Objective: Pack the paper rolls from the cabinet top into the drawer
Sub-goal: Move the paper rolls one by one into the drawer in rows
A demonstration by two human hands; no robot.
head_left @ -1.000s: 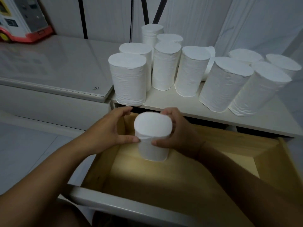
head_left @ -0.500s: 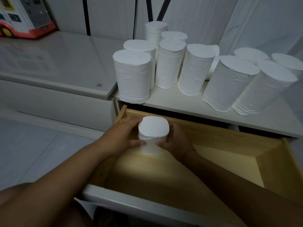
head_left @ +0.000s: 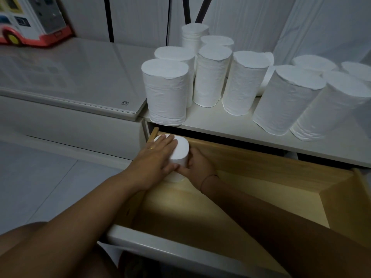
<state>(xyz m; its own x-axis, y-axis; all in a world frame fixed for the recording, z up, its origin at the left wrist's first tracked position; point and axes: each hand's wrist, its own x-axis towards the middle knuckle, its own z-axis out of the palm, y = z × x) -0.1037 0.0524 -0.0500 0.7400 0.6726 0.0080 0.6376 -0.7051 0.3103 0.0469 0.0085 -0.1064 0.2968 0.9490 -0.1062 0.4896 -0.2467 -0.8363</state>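
One white paper roll (head_left: pixel 180 152) stands upright in the far left corner of the open wooden drawer (head_left: pixel 251 167). My left hand (head_left: pixel 154 159) lies flat over its top and left side. My right hand (head_left: pixel 197 165) holds its right side lower down. Several more white paper rolls (head_left: pixel 165 93) stand upright on the white cabinet top (head_left: pixel 230 129) just above the drawer, with one roll lying on its side behind them. The drawer floor to the right of the roll is bare wood.
A lower white cabinet (head_left: pixel 70 77) adjoins on the left, with a red and white toy vehicle (head_left: pixel 30 21) at its back. The drawer's white front panel (head_left: pixel 160 247) is close to my body. White wall panels rise behind the rolls.
Both hands have carried the roll down and back into the drawer's far left corner. My left hand has shifted from the roll's side onto its top.
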